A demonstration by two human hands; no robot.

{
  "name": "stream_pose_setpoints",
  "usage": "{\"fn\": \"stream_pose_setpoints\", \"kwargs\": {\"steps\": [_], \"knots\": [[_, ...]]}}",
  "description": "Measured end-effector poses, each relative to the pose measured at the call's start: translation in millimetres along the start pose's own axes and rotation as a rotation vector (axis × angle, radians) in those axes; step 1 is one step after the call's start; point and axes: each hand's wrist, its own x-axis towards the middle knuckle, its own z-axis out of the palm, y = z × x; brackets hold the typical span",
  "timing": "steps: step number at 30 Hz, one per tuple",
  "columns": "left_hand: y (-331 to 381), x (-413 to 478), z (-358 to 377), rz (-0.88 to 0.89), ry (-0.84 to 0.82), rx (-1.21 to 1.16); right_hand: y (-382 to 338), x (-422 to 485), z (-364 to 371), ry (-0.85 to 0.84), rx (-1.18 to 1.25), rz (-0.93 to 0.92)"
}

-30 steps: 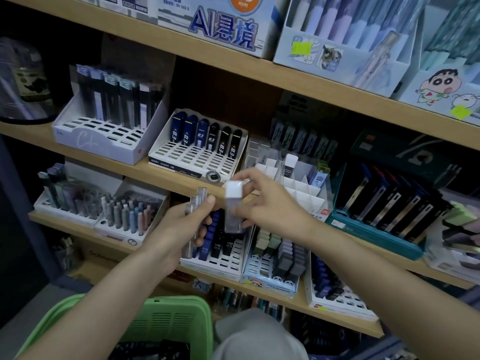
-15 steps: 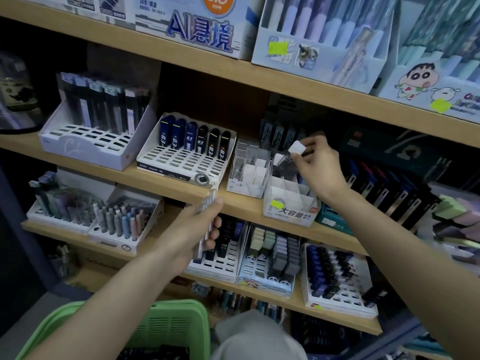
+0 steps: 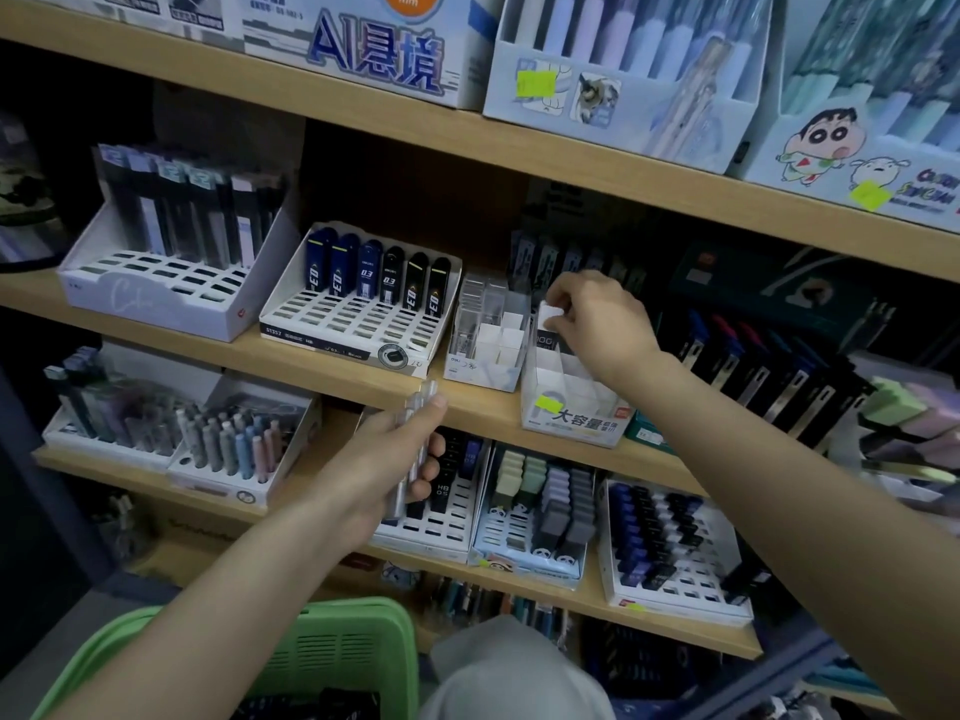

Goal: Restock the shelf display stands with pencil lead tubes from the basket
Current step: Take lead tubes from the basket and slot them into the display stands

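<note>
White stand (image 3: 571,426) between clear stand (image 3: 485,330) and dark racks (image 3: 753,366).
Right hand (image 3: 602,324) pinches a white-capped tube (image 3: 546,318) at its back; left hand (image 3: 379,465) grips clear tubes (image 3: 418,433).

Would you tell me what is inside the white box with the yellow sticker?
The box holds white dividers and one white-capped tube at its back left, pinched by the right hand. The forearm covers the cells on the right.
</note>
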Motion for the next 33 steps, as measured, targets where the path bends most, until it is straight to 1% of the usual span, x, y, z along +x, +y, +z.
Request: {"fn": "stream_pose_setpoints", "kwargs": {"steps": [3,5,7,9,10,11,15,16,17,20,23,25,28,31,33], "knots": [[0,0,0,-0.001,-0.007,0.011,-2,0,0,-0.014,-0.05,-0.018],[-1,-1,-1,-0.003,-0.015,0.031,-5,-3,-3,0.018,-0.063,-0.032],[-2,-2,-3,-0.008,-0.028,0.058,-12,-12,-7,0.122,0.008,-0.069],[-3,-4,-4,0.0,-0.05,0.094,-25,-26,-12,0.193,0.173,-0.122],[-3,-5,-4,0.013,-0.062,0.121,-34,-35,-13,0.167,0.278,-0.131],[-3,-7,-4,0.031,-0.071,0.152,-43,-44,-15,0.089,0.381,-0.12],[-3,-12,0,0.097,-0.095,0.253,-67,-70,-11,-0.407,0.612,-0.002],[-3,-13,1,0.107,-0.101,0.261,-69,-73,-9,-0.477,0.685,0.025],[-4,-15,1,0.115,-0.108,0.262,-69,-73,-9,-0.512,0.752,0.05],[-5,-18,-2,0.123,-0.109,0.242,-68,-71,-12,-0.524,0.911,0.125],[-6,-19,-10,0.13,-0.054,0.164,-65,-69,-17,-0.464,1.008,0.184],[-6,-18,-14,0.142,-0.009,0.117,-63,-70,-19,-0.468,1.069,0.202],[-7,-18,-18,0.171,0.028,0.128,-62,-75,-19,-0.522,1.111,0.196],[-6,-18,-20,0.181,0.031,0.152,-62,-78,-19,-0.591,1.136,0.171],[-5,-19,-21,0.195,0.023,0.159,-61,-78,-21,-0.62,1.063,0.123]]}}
